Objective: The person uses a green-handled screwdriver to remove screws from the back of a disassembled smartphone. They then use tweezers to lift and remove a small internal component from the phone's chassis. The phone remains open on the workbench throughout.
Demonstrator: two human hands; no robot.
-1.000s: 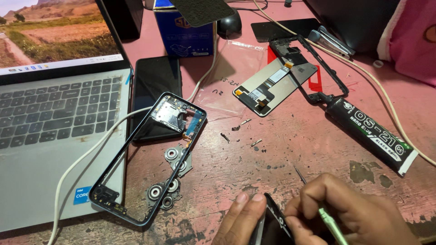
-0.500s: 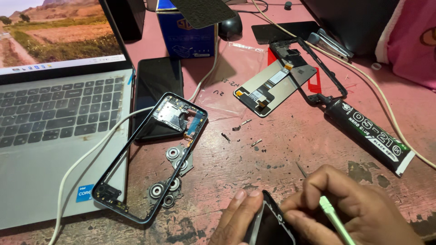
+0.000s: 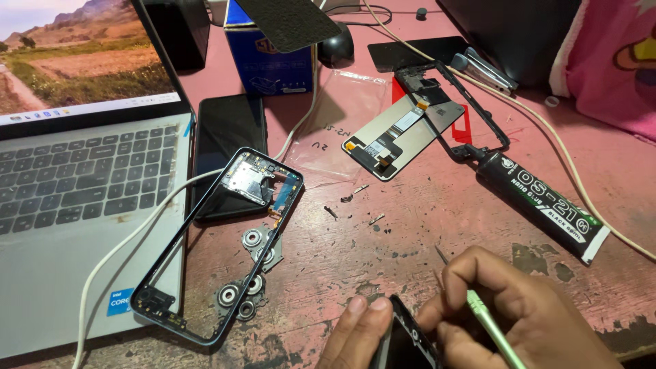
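At the bottom edge my left hand (image 3: pixel 355 335) holds a dark phone part (image 3: pixel 403 342), mostly cut off by the frame. My right hand (image 3: pixel 526 314) grips a thin tool with a light green handle (image 3: pixel 488 328) and a metal tip (image 3: pixel 443 258), resting against the same part. An empty phone frame (image 3: pixel 219 239) with a small circuit board lies to the left, half over the laptop. A phone display panel (image 3: pixel 400 133) lies face down further back. A black glue tube (image 3: pixel 543 205) lies to the right.
An open laptop (image 3: pixel 75 191) fills the left side, with a white cable (image 3: pixel 137 232) across it. A black phone (image 3: pixel 229 143), several small metal bearings (image 3: pixel 246 280), a blue box (image 3: pixel 270 58), a second black frame (image 3: pixel 465 116), loose screws and pink cloth (image 3: pixel 615 61) lie on the worn pink table (image 3: pixel 437 198).
Both hands and the dark phone part have shifted slightly lower and to the right in the view. The things on the table have not moved.
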